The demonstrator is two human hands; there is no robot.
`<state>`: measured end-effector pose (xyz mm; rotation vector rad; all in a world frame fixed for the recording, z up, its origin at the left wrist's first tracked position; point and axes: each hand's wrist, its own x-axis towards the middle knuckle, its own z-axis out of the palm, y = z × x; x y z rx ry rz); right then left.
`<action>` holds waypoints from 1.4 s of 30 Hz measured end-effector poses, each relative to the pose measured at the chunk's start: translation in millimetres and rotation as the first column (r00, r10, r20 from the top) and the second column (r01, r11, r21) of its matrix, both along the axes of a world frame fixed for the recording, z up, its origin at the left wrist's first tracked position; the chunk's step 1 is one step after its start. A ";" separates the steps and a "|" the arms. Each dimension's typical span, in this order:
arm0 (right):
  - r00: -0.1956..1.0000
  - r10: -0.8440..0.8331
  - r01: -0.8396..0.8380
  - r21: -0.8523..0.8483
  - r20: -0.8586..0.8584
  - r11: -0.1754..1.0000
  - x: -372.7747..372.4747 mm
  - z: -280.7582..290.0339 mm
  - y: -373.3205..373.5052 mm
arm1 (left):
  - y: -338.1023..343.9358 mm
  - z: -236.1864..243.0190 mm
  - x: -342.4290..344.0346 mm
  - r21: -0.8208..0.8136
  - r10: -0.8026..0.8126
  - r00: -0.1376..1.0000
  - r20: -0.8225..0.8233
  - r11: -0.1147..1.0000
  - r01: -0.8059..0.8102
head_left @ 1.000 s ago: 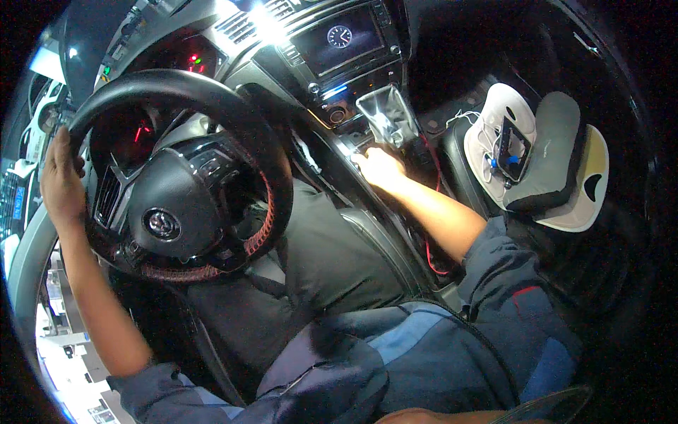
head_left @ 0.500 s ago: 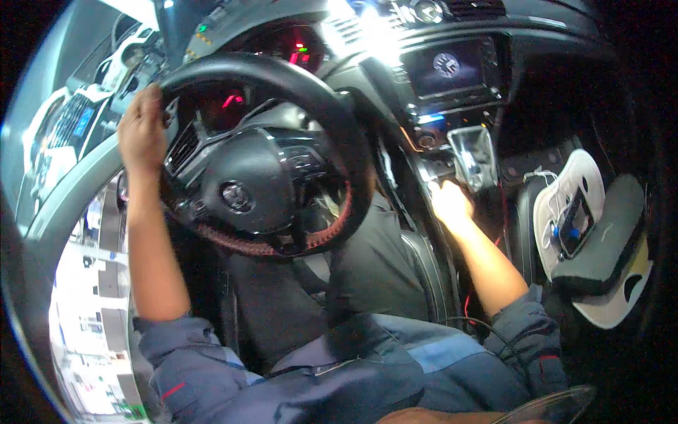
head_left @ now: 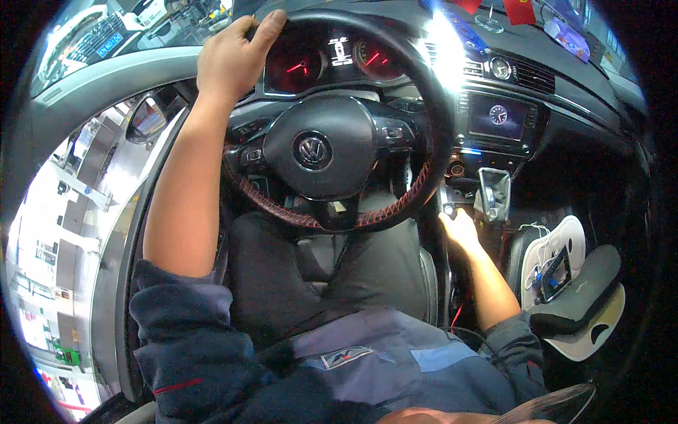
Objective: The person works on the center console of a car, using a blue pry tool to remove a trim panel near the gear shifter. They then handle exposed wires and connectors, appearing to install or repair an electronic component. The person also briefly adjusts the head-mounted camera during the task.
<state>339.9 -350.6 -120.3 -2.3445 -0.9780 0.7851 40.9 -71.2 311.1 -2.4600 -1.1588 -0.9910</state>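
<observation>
Dark seat [head_left: 518,256] beneath pale pad [head_left: 556,239] (and grey cushion [head_left: 583,284])

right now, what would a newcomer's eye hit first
The round black steering wheel with red stitching fills the upper middle, the left hand on its upper left rim. At its upper right burns a white glare. Right of centre, the right hand is near a shiny silvery lever cover.

Side window [head_left: 92,212]: on my left, a brightly lit room [head_left: 42,304]; grey floor [head_left: 133,168], dark boxy furniture [head_left: 44,258];
Door mirror [head_left: 147,119]: outside, near me;
Ahead: another vehicle [head_left: 138,20], off to my left;
Glare [head_left: 446,53]: harsh white over my dashboard [head_left: 544,55];
Passenger footwell [head_left: 565,187]: sunk in shadow
</observation>
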 end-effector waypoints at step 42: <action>0.870 0.084 -0.115 -0.034 -0.485 0.993 30.7 17.8 -5.2 | -182.2 -430.9 202.1 -0.979 0.017 0.994 0.105 0.179 0.101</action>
